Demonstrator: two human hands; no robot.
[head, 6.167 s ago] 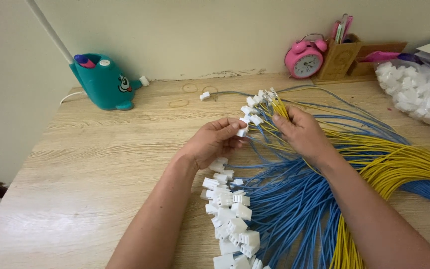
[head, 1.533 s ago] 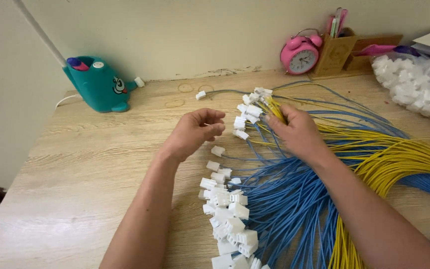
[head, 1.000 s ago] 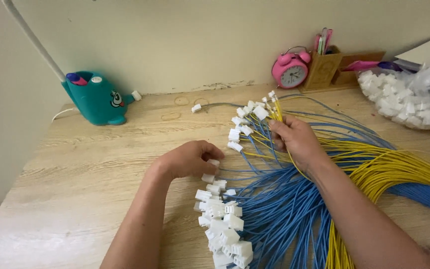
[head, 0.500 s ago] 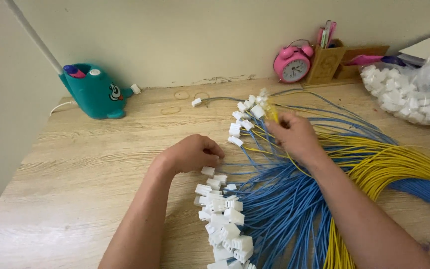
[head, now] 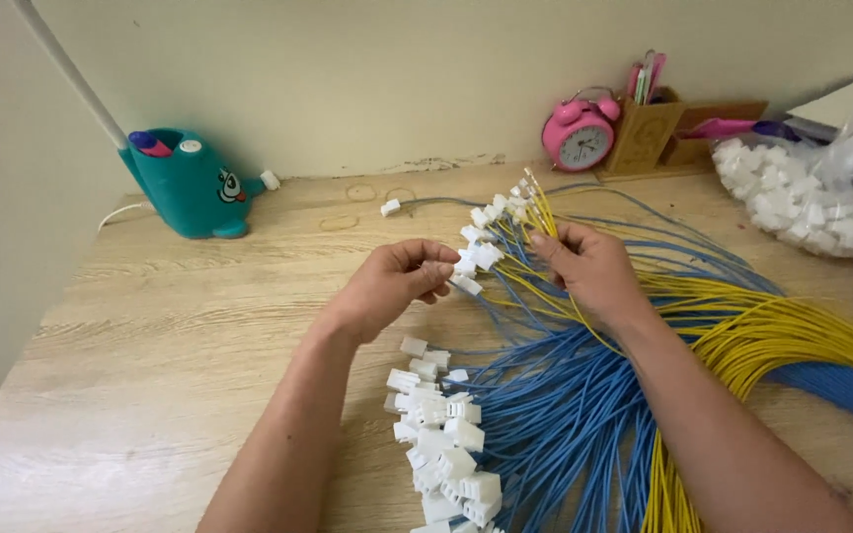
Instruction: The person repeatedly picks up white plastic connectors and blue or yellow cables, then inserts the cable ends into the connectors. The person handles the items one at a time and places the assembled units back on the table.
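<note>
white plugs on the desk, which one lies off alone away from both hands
The white plug on a single wire near the back wall, left of the fanned bunch. The rest sit clustered; this one lies by itself.

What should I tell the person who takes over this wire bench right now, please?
Left hand: fingertips pinch a white connector at the upper wire ends.
Right hand: holds the yellow wires near their bare tips, beside that connector.
Where things are: blue wires fan across the wooden table; a heap of white connectors already on blue wire ends lies near the front edge; a bag of loose white connectors sits at the far right.
Done: many blue ends carry connectors.
Left: the yellow tips at the top look bare.
</note>
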